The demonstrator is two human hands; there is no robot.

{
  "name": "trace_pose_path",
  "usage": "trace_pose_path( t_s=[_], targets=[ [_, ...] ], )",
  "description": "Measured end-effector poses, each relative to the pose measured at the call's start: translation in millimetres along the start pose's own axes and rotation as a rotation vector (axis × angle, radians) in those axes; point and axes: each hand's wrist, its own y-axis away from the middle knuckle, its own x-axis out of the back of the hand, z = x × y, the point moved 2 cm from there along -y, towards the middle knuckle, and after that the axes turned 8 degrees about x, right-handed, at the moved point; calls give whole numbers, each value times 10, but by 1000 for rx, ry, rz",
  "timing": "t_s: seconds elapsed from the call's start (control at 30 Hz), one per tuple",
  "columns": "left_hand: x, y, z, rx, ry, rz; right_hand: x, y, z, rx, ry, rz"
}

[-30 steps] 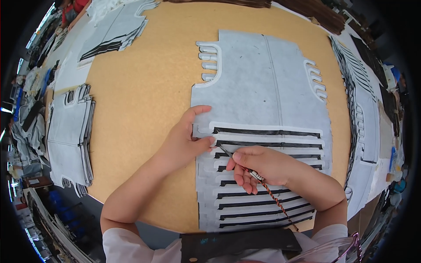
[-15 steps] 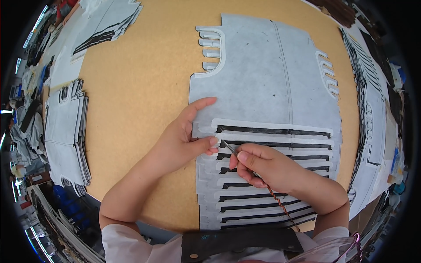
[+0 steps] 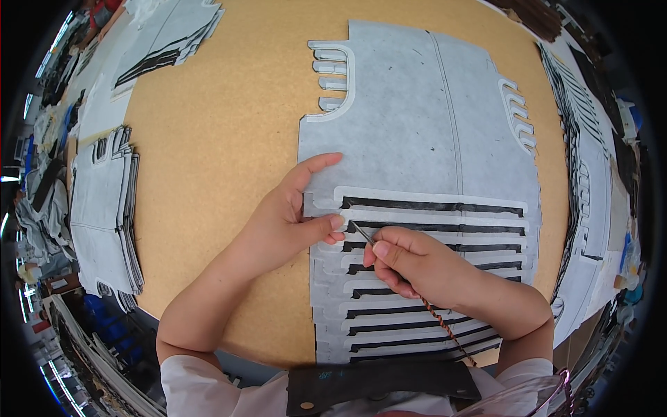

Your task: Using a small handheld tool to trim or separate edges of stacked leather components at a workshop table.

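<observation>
A large grey-blue sheet panel (image 3: 389,132) lies flat, its lower half crossed by several long dark slots (image 3: 431,206) edged with whitish strips. My left hand (image 3: 278,226) rests over the panel's left edge. Its thumb and a fingertip pinch at the left end of an upper slot, while the index finger stretches out above. My right hand (image 3: 420,260) grips a slim, pointed metal tool (image 3: 364,233), of a kind I cannot make out. The tool's tip meets that slot's end, just beside my left thumb. A twisted orange-and-black cord (image 3: 441,321) trails from my right hand towards my body.
Stacks of similar panels lie on the left (image 3: 104,208), at the upper left (image 3: 170,42) and along the right (image 3: 580,160). All rest on a tan tabletop (image 3: 215,125). A dark flap (image 3: 382,389) sits at the table's near edge, against my body. Another person's arm shows at the far left.
</observation>
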Motion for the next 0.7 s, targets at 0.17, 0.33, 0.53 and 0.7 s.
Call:
trace_pose_path(
  t_s=[0.17, 0.33, 0.53, 0.7],
  targets=[
    [6, 1, 4, 4, 0, -8, 5, -3, 21, -10, -24, 4],
    [10, 0, 12, 11, 5, -13, 6, 0, 18, -7, -29, 15],
    [7, 7, 18, -6, -4, -2, -11, 16, 5, 9, -23, 17],
    [214, 175, 120, 1, -559, 266, 94, 258, -191, 90, -128, 57]
  ],
)
